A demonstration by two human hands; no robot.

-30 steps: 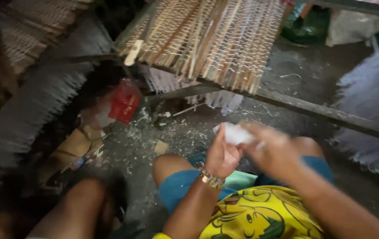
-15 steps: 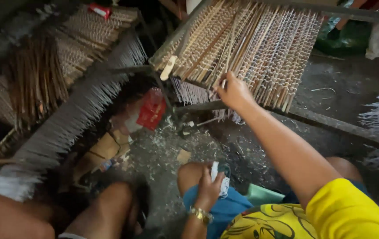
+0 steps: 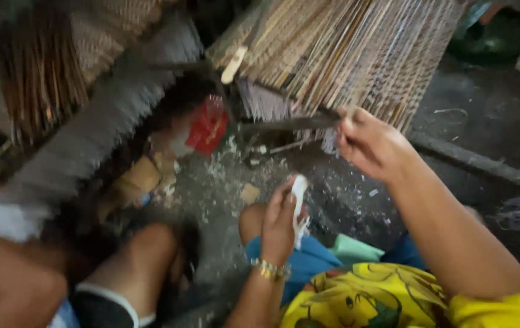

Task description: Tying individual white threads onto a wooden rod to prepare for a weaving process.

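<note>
Now pinching a white scrap (image 3: 299, 200) in left hand (image 3: 279, 223), right hand (image 3: 374, 144) gripping stick rack's (image 3: 357, 48) lower edge above littered floor (image 3: 235, 182).

- Red packet (image 3: 208, 124), upper centre of frame, lying on littered concrete floor (image 3: 223, 182).
- Pale fringed mat edge (image 3: 99, 130), running diagonally across upper left.
- Bundle of brown sticks (image 3: 44, 79), far upper left.
- Cardboard scraps (image 3: 141, 175), left of centre, beside the fringe.
- Another person's bare knee (image 3: 150, 255), lower left.
- Green container (image 3: 493, 36), upper right corner, blurred.
</note>
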